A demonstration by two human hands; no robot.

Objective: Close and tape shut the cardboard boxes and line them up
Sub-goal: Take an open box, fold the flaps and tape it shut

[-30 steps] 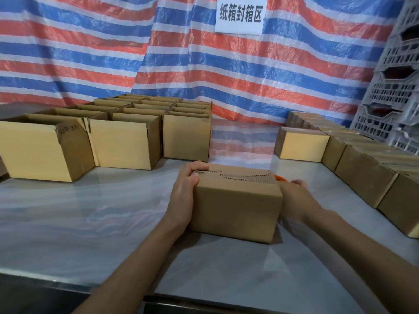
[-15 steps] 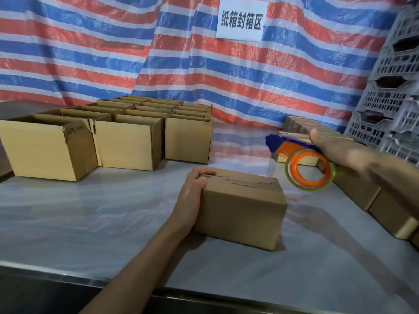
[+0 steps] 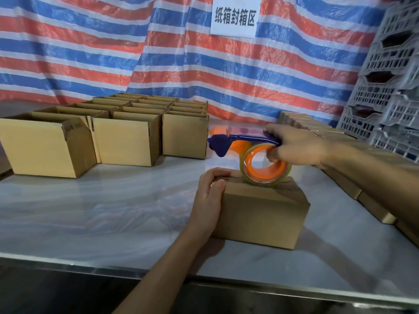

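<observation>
The left hand (image 3: 209, 196) clasps the closed box (image 3: 260, 211) at its left end while the right hand (image 3: 294, 146), fingers wrapped round the tape dispenser (image 3: 249, 152), hovers directly above the box's left-right top seam.

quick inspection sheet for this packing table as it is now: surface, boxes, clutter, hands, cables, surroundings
surface: pale glossy table, with boxes standing on it
job's things: closed box at the front, flaps down; tape dispenser with an orange roll held over its top, contact unclear; open boxes grouped at the left; row of shut boxes at the right
clutter: nothing seen
grippers: left hand grips the closed box's left end; right hand grips the tape dispenser's handle
cables: nothing seen
surroundings: striped tarp behind, white sign on it, grey plastic crates stacked at the right
</observation>
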